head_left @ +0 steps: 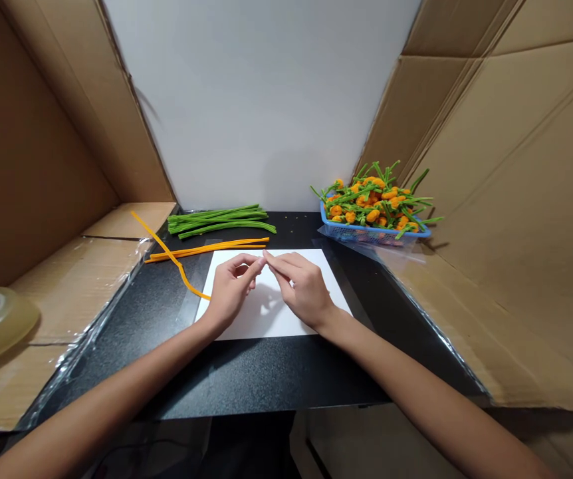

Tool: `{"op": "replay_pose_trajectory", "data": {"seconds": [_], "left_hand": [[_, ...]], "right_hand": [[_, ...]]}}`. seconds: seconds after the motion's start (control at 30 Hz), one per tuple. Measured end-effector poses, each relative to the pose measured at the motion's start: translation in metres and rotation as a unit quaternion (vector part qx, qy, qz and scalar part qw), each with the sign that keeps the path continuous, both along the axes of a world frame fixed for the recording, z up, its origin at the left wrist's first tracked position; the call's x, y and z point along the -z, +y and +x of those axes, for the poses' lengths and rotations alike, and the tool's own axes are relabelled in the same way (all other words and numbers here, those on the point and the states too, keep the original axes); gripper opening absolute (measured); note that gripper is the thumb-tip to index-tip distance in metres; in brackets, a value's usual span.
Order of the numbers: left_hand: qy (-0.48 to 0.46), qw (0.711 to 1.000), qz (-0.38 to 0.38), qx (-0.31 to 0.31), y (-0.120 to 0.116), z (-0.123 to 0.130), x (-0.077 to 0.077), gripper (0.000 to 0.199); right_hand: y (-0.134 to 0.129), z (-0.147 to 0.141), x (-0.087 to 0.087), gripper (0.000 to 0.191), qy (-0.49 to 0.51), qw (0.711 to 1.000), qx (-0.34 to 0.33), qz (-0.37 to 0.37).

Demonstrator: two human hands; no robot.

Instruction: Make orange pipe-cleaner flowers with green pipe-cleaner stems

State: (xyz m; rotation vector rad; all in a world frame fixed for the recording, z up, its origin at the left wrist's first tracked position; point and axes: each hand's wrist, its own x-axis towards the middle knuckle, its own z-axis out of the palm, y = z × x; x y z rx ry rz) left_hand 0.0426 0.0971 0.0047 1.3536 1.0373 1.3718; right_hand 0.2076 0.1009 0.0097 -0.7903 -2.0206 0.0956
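Note:
My left hand [231, 286] and my right hand [304, 286] meet at their fingertips above a white sheet [271, 326]. Both are pinched closed, and whatever lies between the fingertips is too small or hidden to make out. A bent orange stem [183, 273] runs from the upper left down to the left hand, where its end passes out of sight behind the hand; whether it is held cannot be told. Behind the hands lie straight orange stems [217, 247] and, farther back, a bundle of green fuzzy stems [221, 219].
At the back right a blue basket [376, 233] is heaped with orange and green fuzzy pieces. A roll of clear tape [22, 326] sits at the far left on cardboard. Cardboard walls flank the black table [266, 379] on both sides.

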Motion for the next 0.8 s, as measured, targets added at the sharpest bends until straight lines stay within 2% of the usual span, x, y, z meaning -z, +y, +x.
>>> {"op": "replay_pose_trajectory", "data": {"seconds": [0.1, 0.23, 0.37, 0.6, 0.67, 0.8], "left_hand": [[-0.016, 1.0, -0.012, -0.003, 0.001, 0.0, 0.0, 0.032], [-0.026, 1.0, -0.012, -0.005, 0.002, 0.0, 0.0, 0.03], [-0.014, 1.0, 0.011, -0.001, 0.001, -0.001, -0.001, 0.025], [-0.021, 0.999, 0.01, 0.033, 0.001, -0.004, -0.007, 0.022], [0.016, 0.998, 0.037, 0.046, 0.002, -0.006, -0.011, 0.022], [0.067, 0.993, 0.061, 0.081, 0.004, -0.012, -0.021, 0.024]], "right_hand": [[-0.001, -0.001, 0.001, 0.035, 0.047, 0.997, 0.004, -0.058], [-0.006, -0.005, 0.0, 0.042, 0.099, 0.981, -0.017, -0.164], [-0.01, -0.01, -0.002, 0.043, 0.18, 0.942, -0.066, -0.274], [-0.011, -0.013, -0.005, 0.038, 0.275, 0.882, -0.14, -0.356], [-0.01, -0.01, -0.009, 0.032, 0.278, 0.883, -0.142, -0.351], [-0.007, -0.002, -0.018, 0.017, 0.235, 0.927, -0.08, -0.282]]}}
